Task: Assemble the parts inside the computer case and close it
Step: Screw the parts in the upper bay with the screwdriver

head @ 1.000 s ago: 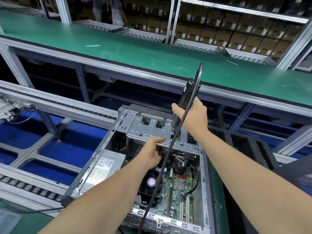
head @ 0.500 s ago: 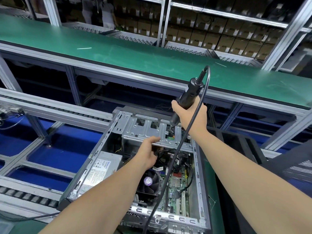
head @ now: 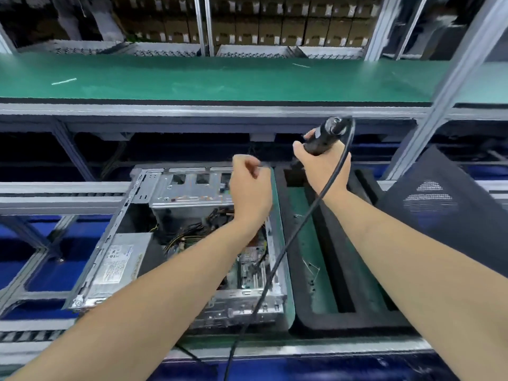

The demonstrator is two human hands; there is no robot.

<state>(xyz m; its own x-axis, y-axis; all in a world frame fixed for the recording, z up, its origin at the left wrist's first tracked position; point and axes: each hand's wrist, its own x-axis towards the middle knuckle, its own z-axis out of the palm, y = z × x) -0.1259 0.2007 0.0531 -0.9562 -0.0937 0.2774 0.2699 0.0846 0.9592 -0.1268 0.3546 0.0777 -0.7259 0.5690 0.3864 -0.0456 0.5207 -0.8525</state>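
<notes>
Left hand (head: 250, 188), curled, contents unclear, has left the cage (head: 189, 192) while right hand (head: 324, 166) lifts its gripped screwdriver (head: 323, 138) away: screw likely driven.

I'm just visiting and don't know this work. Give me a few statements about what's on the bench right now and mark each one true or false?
1. The right hand grips a black corded screwdriver. True.
2. The computer case is closed up. False: it lies open with its insides showing, and a black side panel leans at the right.
3. The power supply sits in the case's near left corner. True.
4. The screwdriver is pressed onto the circuit board. False: it is held up to the right of the case, above the far end of the black foam tray.
5. The belt behind the case is red. False: it is green.
</notes>
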